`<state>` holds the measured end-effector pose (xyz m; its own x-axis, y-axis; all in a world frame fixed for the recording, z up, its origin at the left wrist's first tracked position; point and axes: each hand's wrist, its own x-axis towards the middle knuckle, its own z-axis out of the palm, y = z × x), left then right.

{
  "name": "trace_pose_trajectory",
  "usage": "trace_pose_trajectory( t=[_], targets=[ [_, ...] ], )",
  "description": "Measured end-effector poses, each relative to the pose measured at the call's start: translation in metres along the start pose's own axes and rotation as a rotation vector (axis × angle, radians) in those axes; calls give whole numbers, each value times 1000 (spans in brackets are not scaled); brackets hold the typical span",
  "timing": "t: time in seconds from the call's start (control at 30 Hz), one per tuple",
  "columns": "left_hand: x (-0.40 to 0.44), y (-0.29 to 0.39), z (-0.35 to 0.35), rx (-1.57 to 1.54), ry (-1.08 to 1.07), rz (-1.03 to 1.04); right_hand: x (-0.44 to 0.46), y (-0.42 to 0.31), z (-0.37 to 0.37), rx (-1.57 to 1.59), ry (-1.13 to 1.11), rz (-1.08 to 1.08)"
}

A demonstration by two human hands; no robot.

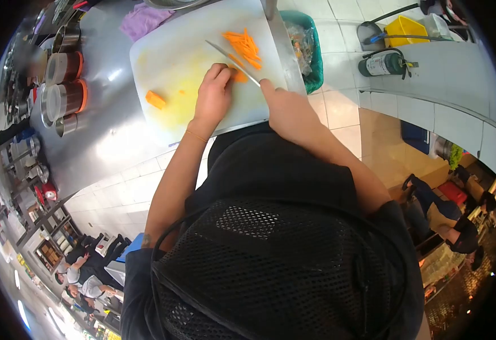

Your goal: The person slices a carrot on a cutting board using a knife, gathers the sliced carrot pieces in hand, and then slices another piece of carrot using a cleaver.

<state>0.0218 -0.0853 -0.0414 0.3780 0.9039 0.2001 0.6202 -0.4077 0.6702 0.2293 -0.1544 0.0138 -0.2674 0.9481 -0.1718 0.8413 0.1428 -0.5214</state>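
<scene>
Carrot [240, 77] held down on board [168, 62] under curled left hand [213, 97]; knife [221, 50] gripped in closed right hand [293, 113]. Strips [242, 45] heaped past knife. Step judged to be slicing; next cut calls for left hand kept clear.

Worn equipment: black short-sleeved clothing and black open-mesh fabric covering [276, 272].
Covering: perforated, dark cord-like edging. Black fabric garment front [270, 175]: plain. Dark short sleeves [137, 283]: forearms exposed. Thin orange wristband [196, 137]: fitted above left hand [213, 96].
</scene>
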Motion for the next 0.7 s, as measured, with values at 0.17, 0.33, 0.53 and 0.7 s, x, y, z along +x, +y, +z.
trace_pose_trajectory(
  t=[0.17,0.33,0.53,0.7],
  targets=[
    [-8,2,13,102,114,24,-2,-10,-17,-49,-72,-59],
    [-11,3,14,111,191,-18,-13,-23,-33,-104,-179,-17],
    [-12,4,19,127,246,-10,16,-21,-12,15,-53,-92],
    [-13,4,20,151,208,-55,-10,-25,-32,-35,-183,-33]
  ],
)
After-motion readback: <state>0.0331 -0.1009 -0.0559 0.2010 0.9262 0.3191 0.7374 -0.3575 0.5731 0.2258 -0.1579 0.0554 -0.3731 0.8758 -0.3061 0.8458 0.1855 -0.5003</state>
